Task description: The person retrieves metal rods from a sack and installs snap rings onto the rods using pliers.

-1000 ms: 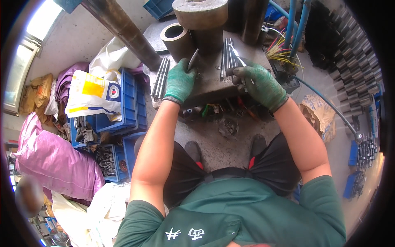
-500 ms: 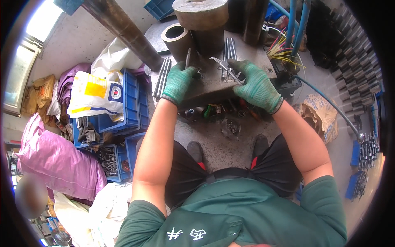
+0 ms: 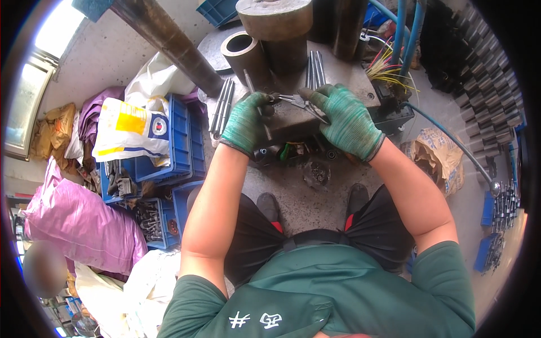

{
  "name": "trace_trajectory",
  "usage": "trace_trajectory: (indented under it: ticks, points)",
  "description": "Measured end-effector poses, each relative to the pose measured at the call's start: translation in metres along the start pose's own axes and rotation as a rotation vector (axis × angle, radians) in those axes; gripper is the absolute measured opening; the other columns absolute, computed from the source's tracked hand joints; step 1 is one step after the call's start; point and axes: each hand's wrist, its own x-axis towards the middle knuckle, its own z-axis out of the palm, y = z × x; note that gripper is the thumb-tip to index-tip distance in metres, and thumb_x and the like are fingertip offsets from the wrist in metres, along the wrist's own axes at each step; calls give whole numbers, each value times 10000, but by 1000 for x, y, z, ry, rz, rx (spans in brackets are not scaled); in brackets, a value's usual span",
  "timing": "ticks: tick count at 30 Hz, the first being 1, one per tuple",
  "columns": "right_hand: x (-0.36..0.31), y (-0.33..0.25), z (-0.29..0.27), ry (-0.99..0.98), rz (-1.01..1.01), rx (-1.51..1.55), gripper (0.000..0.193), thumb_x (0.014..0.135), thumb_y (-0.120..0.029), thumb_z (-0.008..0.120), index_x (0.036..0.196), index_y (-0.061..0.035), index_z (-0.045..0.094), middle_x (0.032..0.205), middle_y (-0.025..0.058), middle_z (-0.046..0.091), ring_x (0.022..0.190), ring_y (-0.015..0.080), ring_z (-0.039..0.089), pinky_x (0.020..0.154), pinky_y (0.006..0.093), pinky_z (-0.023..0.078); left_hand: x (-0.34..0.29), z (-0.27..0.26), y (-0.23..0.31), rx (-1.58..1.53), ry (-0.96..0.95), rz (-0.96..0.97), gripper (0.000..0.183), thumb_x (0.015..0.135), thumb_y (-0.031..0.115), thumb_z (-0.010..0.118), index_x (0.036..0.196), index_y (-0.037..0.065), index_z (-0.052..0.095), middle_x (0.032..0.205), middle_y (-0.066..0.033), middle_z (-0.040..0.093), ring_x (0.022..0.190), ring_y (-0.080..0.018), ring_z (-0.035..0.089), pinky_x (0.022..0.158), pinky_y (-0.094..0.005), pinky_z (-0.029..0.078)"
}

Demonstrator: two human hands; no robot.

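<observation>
My left hand [image 3: 244, 121], in a green knit glove, is closed round a thin metal rod [image 3: 249, 82]. The rod stands tilted, its upper end above the fingers and its lower end below them. My gloved right hand [image 3: 350, 121] grips a slim silver tool [image 3: 296, 101] with two pointed jaws; whether it is a caliper or pliers I cannot tell. The tool's jaws point left and reach my left fingertips, where the exact contact is too small to make out. Both hands are over the front edge of a steel block table [image 3: 288, 119].
Metal rods lie in a left bundle [image 3: 223, 107] and a right bundle [image 3: 316, 70]. Behind them stand a hollow steel cylinder [image 3: 239, 45] and a thick round press head [image 3: 274, 19]. Blue crates [image 3: 179, 135] and a purple sack [image 3: 84, 217] are at left, a torn paper bag [image 3: 437, 155] at right.
My right hand has moved slightly left, bringing the tool's jaws to my left fingertips. The rod in my left hand has tilted, and its lower end now shows below the hand.
</observation>
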Motion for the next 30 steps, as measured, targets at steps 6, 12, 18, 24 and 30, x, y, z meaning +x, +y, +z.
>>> trace_trajectory:
  ticks: [6, 12, 18, 24, 30]
  points:
    - [0, 0, 3, -19, 10, -8, 676, 733, -11, 748, 1389, -147, 661, 1142, 122, 686, 1045, 348, 652, 922, 437, 563, -12, 16, -1, 24, 69, 6, 81, 937, 63, 651, 991, 74, 591, 840, -42, 597, 626, -113, 511, 507, -240, 415]
    - [2, -6, 2, -22, 25, 0, 677, 726, -11, 750, 1385, -146, 668, 1144, 121, 689, 1045, 343, 654, 913, 439, 565, -10, 13, -4, -1, 31, 36, 71, 955, 64, 640, 993, 85, 584, 841, -35, 594, 624, -103, 503, 508, -227, 405]
    - [2, -4, 3, 3, -15, -17, 696, 713, -6, 742, 1391, -143, 667, 1150, 122, 693, 1041, 351, 648, 908, 444, 563, -15, 18, -4, -7, 17, 52, 84, 953, 64, 643, 985, 98, 573, 808, -10, 560, 615, -95, 492, 514, -227, 397]
    - [1, -2, 5, 30, -28, -21, 698, 713, 0, 733, 1392, -145, 667, 1144, 121, 692, 1040, 353, 645, 904, 450, 561, -16, 17, -3, -20, 26, 64, 97, 948, 62, 653, 986, 102, 573, 810, -6, 562, 612, -100, 493, 519, -232, 400]
    - [2, 0, 4, 31, -43, -40, 675, 721, 0, 729, 1378, -145, 672, 1126, 120, 692, 1019, 356, 649, 901, 452, 561, -15, 17, -4, 19, 17, 97, 100, 952, 71, 661, 994, 104, 577, 806, -11, 573, 620, -114, 505, 531, -254, 418]
